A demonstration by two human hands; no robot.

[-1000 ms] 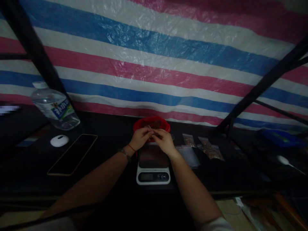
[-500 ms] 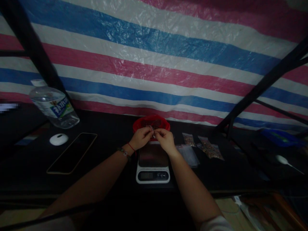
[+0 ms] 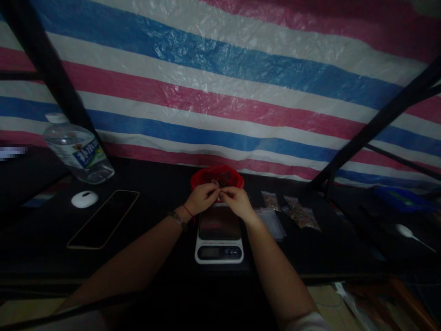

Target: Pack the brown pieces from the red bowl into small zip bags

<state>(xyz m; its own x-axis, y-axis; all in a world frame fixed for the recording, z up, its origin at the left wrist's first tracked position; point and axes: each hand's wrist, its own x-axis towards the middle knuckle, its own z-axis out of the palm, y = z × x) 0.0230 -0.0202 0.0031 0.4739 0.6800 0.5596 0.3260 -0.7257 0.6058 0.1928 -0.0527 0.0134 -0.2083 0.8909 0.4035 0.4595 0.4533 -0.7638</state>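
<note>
Our left hand and right hand meet above the scale, fingertips pinching a small clear bag between them, just before the red bowl. Filled bags lie to the right; a phone lies well left.

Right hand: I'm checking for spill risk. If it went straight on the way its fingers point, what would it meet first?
The right hand points up-left at the left hand, whose fingertips it nearly meets over the scale. Just beyond lies the red bag; depth is unclear.
</note>
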